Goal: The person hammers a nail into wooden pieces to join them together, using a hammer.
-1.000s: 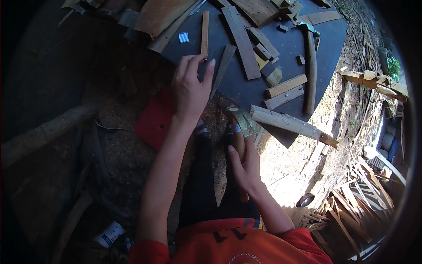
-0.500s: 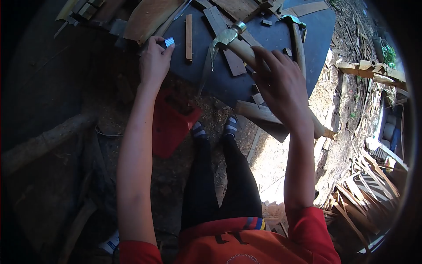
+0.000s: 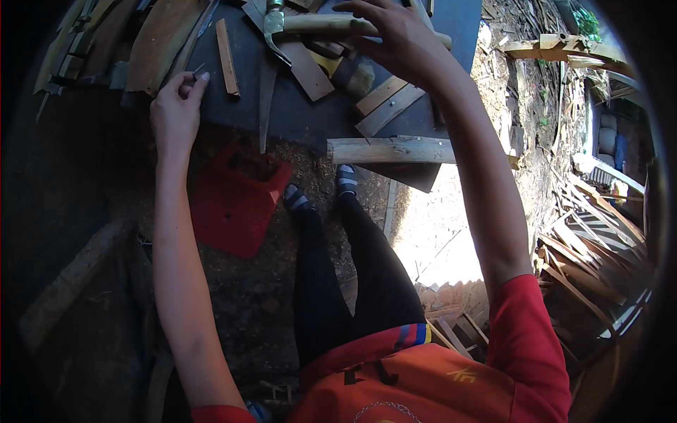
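My left hand (image 3: 176, 113) is at the left edge of the dark table (image 3: 300, 123), thumb and fingers closed on a small thin metallic piece (image 3: 199, 70) seen edge-on. Farther right, my right hand (image 3: 398, 32) spreads its fingers over the wooden handle of a claw hammer (image 3: 321, 25). The metal head lies to the left, claw pointing toward me. Below it a saw blade (image 3: 266, 106) juts past the table edge. A narrow wooden strip (image 3: 227, 60) lies between my left hand and the hammer.
Wood boards (image 3: 159, 42) are piled at the upper left. A brush-like thing (image 3: 356, 76) and wood offcuts (image 3: 390, 109) lie under my right arm. A timber length (image 3: 395, 149) crosses the table's near edge. On the ground stands a red jerrycan (image 3: 236, 204); scrap wood (image 3: 592, 247) heaps at right.
My right hand has moved up and away with the hammer, its fingers now loosened over the handle. The view has shifted; my left hand still pinches the small piece, now turned edge-on.
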A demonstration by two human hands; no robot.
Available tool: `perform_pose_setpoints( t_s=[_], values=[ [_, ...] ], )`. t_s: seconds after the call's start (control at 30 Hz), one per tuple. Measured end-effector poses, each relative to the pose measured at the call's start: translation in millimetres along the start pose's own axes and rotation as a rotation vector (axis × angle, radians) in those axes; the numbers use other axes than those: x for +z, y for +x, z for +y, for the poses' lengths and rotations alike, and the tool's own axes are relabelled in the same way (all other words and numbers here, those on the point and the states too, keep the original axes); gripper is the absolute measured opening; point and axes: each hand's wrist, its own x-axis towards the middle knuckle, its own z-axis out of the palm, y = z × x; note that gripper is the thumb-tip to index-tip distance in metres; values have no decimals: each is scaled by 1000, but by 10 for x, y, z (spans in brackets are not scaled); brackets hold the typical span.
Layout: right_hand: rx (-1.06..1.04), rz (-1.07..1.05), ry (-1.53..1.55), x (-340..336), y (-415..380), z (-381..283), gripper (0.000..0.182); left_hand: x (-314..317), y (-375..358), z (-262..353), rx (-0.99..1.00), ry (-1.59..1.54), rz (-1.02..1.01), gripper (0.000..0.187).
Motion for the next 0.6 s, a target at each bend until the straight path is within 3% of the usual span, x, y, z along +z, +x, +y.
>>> perform_pose_setpoints(
  t_s=[0.1, 0.23, 0.37, 0.47, 0.6],
  values=[
    [-39, 216, 253, -61, -524, -177, 25, -197, -303, 208, -22, -150, -9, 34],
    [285, 152, 582, -143, -1302, -744, 26, -331, -1077, 646, -28, -488, -207, 28],
    [382, -51, 785, -21, -1773, -1217, 25, -314, -1634, 1068, -72, -532, -702, 21],
    [506, -24, 932, 96, -1936, -1333, 23, -173, -1817, 1182, -98, -597, -842, 20],
    [591, 9, 962, 109, -2126, -1235, 21, -37, -1875, 1311, -72, -631, -882, 20]
  ],
)
